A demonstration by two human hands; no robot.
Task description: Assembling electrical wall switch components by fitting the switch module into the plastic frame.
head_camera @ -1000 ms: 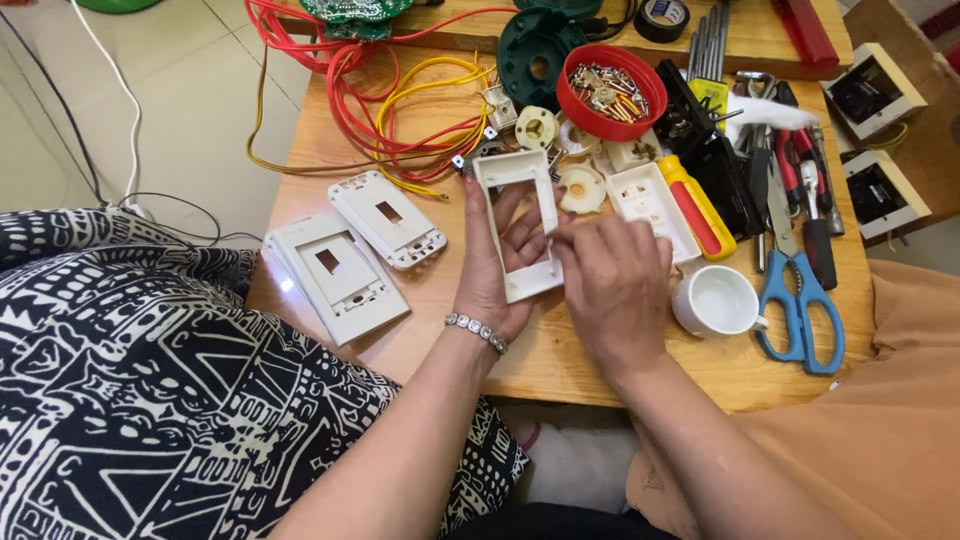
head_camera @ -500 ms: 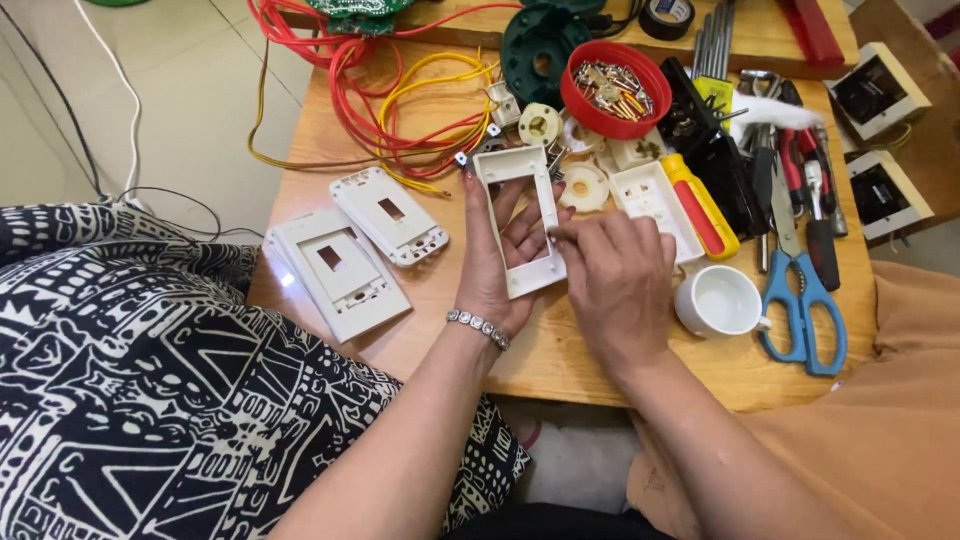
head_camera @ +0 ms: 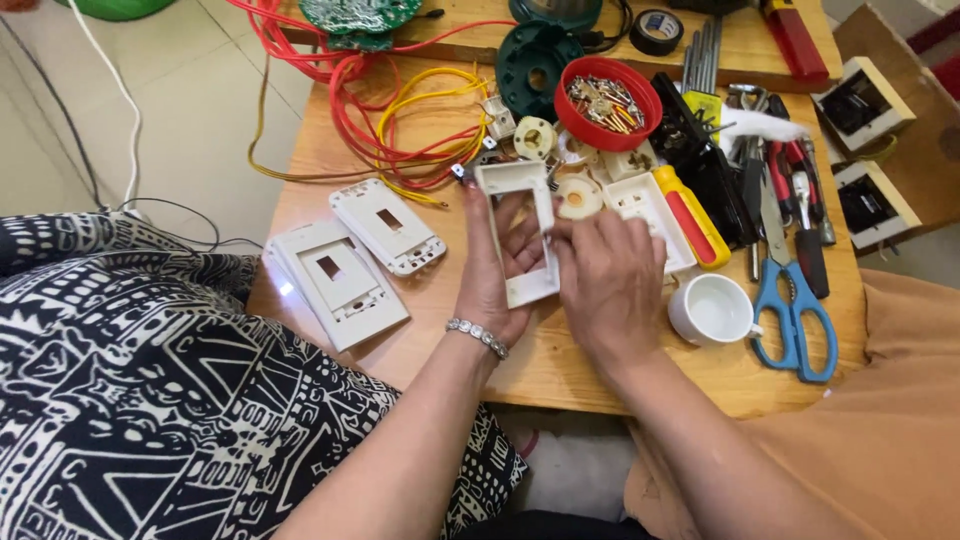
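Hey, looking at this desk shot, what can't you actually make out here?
Head view only:
- Lower part of the white rectangular plastic frame: covered by the left hand and right hand.
- Whatever the right fingertips pinch: hidden behind the frame.
- Small metal parts in the red round bowl: too small to tell.
- Green circuit board: cut off by the top edge.

Wooden table (head_camera: 590,375), seemingly tiled floor (head_camera: 180,110).

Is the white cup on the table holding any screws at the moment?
No, the white cup looks empty; the screws sit in the red bowl.
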